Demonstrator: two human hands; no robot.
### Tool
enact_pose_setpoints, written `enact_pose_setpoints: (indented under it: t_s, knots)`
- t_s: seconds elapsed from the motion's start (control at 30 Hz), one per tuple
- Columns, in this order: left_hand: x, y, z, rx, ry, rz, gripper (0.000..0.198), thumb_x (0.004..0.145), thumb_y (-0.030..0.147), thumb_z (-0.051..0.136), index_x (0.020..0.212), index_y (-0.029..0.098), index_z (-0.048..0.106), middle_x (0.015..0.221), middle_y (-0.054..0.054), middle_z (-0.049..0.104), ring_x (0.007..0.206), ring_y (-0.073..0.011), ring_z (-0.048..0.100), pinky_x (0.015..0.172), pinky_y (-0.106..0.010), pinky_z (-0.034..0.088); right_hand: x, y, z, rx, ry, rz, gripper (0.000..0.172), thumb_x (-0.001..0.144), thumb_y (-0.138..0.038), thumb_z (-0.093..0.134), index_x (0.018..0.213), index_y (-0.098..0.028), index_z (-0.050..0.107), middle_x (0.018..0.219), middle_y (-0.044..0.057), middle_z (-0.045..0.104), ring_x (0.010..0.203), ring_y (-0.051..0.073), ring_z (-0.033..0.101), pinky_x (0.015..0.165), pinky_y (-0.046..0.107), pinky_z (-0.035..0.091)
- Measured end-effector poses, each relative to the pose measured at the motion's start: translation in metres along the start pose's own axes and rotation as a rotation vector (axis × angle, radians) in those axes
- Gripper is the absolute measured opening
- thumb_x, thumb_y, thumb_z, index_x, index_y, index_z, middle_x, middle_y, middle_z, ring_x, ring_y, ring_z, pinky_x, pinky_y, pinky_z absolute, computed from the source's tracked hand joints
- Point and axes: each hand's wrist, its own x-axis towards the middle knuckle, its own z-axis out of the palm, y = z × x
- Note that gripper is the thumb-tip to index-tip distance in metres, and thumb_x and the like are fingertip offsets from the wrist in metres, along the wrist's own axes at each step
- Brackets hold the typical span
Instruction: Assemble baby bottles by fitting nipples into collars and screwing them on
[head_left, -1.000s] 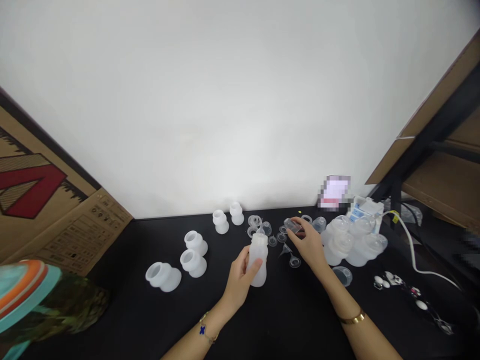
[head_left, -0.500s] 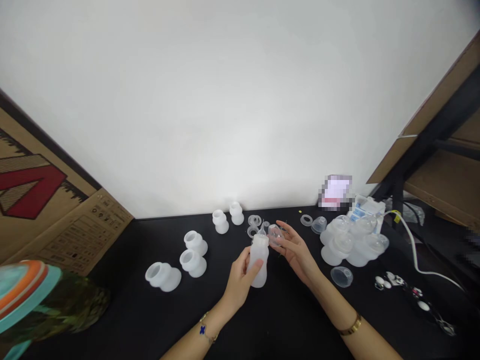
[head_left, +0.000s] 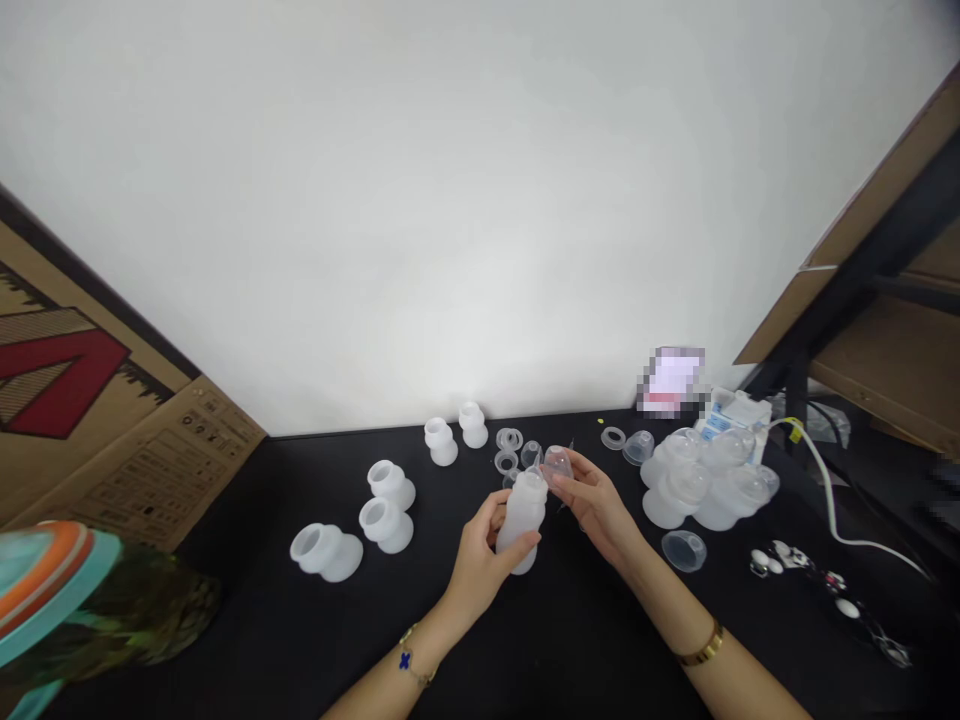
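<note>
Low centre of the frame, the left hand (head_left: 480, 550) wraps the tilted frosted white plastic bottle (head_left: 521, 518), angling its mouth toward the right hand (head_left: 596, 503), which pinches a small clear plastic cap (head_left: 557, 464) beside it.

Left hand (head_left: 484, 555) curled in a grip; right hand (head_left: 596, 500) pinching with fingertips, just beside it.

Black table (head_left: 300, 640) carries white bottles (head_left: 387, 525), clear caps (head_left: 683, 551), rings (head_left: 613, 437).

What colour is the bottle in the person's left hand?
The bottle is translucent milky white; the head view shows it best.
</note>
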Motion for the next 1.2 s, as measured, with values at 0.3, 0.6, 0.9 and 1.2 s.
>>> enact_pose_setpoints:
  t_s: [0.3,0.6,0.9,1.2]
  knots:
    - [0.0014,0.0011,-0.0017,0.19,0.059,0.039,0.034,0.071,0.04,0.082,0.093,0.017,0.07,0.088,-0.004,0.067,0.08,-0.0217,0.059,0.07,-0.028,0.045,-0.0013,-0.0057,0.0043,-0.037,0.041,0.039,0.035,0.078,-0.042,0.079,0.105,-0.023,0.069,0.11,0.006,0.071,0.084,0.02,0.068,0.066,0.03,0.053]
    - [0.005,-0.0073,0.001,-0.27,-0.032,-0.238,0.062,0.071,0.062,0.078,0.108,0.014,0.065,0.087,-0.006,0.068,0.062,-0.0164,0.062,0.055,-0.027,0.049,-0.0001,-0.0097,0.0077,0.052,0.027,0.117,0.032,0.088,-0.051,0.061,0.106,-0.025,0.064,0.093,0.003,0.066,0.059,0.015,0.055,0.049,0.026,0.04]
    - [0.0035,-0.0056,0.0,-0.574,0.023,-0.367,0.052,0.086,0.061,0.064,0.103,0.012,0.07,0.08,-0.011,0.074,0.081,-0.0281,0.072,0.079,-0.041,0.058,0.0018,-0.0086,0.0027,0.143,0.012,0.139,0.032,0.09,-0.044,0.057,0.108,-0.022,0.071,0.099,0.007,0.07,0.07,0.02,0.062,0.052,0.029,0.048]
    - [0.0041,0.0013,-0.0002,-0.496,-0.03,-0.265,0.049,0.068,0.033,0.086,0.106,0.017,0.059,0.076,0.001,0.065,0.062,-0.0143,0.063,0.061,-0.027,0.053,0.0024,-0.0058,-0.001,0.211,0.006,0.145,0.024,0.086,-0.036,0.071,0.107,-0.026,0.072,0.104,0.004,0.073,0.08,0.02,0.07,0.057,0.027,0.057]
